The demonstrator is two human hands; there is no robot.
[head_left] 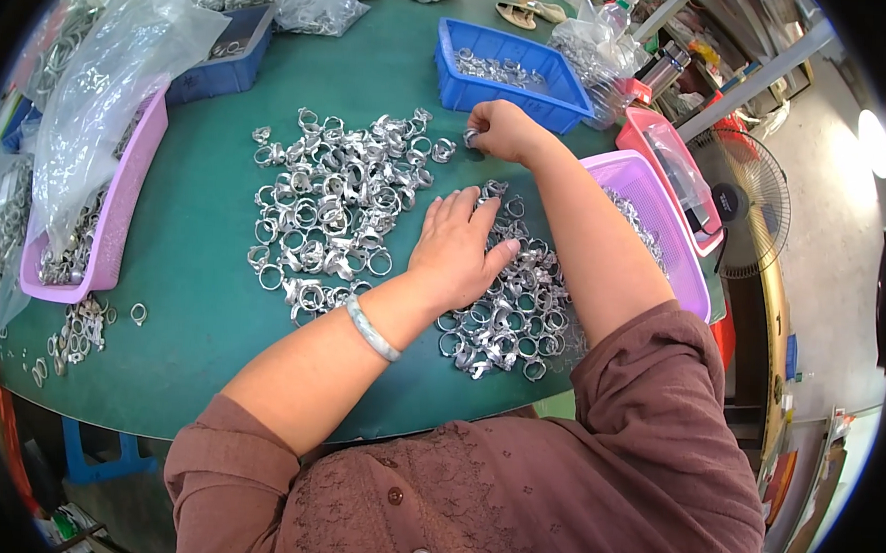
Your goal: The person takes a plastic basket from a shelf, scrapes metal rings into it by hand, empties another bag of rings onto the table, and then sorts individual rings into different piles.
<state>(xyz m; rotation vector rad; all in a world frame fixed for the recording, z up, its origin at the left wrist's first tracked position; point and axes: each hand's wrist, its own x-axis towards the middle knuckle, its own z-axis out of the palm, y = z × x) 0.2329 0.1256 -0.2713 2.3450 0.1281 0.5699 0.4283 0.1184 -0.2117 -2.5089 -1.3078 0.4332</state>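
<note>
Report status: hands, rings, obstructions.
Right hand pinching a ring. Left hand palm down between left ring pile and right ring pile. No evident obstruction.

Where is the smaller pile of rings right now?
In the head view, the smaller pile of rings lies right of centre on the green table, between the larger pile and the right-side lilac basket, beside the left hand.

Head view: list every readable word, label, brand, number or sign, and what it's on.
No text is legible.
Fan hub: pale marking, too small to read.
Clear bottle: any label is too small or blurred to read.
Rings: no readable marks.
</note>
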